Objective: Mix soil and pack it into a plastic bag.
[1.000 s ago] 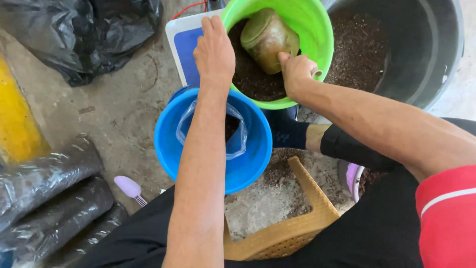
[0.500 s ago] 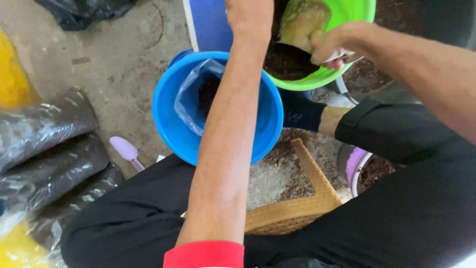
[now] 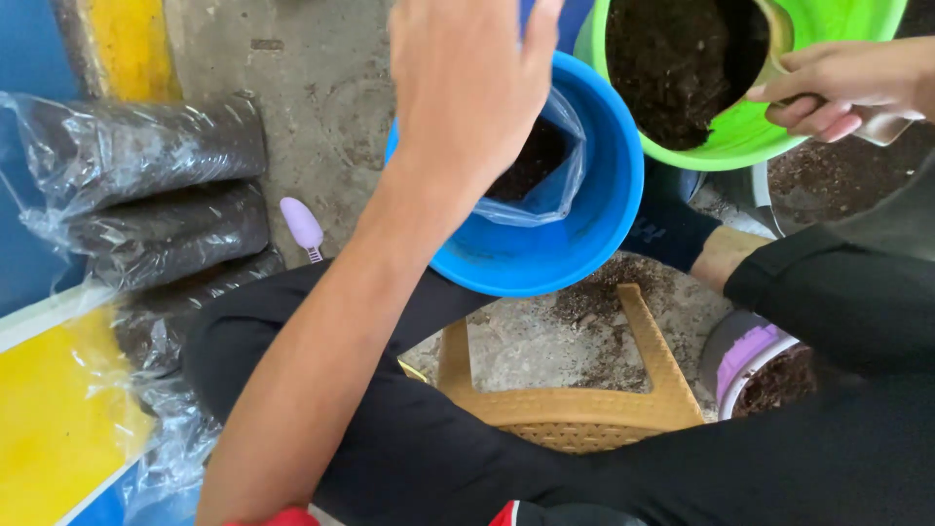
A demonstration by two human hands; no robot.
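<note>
My left hand (image 3: 467,78) hovers over the blue bucket (image 3: 575,244), fingers together, close to the rim of the clear plastic bag (image 3: 550,185) that stands in it with dark soil inside. Whether it pinches the bag's edge is hidden under the hand. My right hand (image 3: 842,88) grips a small scoop-like container (image 3: 779,39) at the edge of the green bucket (image 3: 750,146), which holds dark soil (image 3: 672,68). I sit on a tan wicker stool (image 3: 575,409), black trousers on both sides.
Several filled clear bags of soil (image 3: 156,195) lie stacked at the left on the concrete floor. A lilac spoon-shaped tool (image 3: 302,226) lies beside them. A purple-rimmed pot with soil (image 3: 760,370) stands at the right by my leg. Spilled soil dots the floor.
The view has swung down and left, so both buckets sit further right and up. My right hand with the scoop has stayed at the green bucket; my left hand now covers the bag's rim.
</note>
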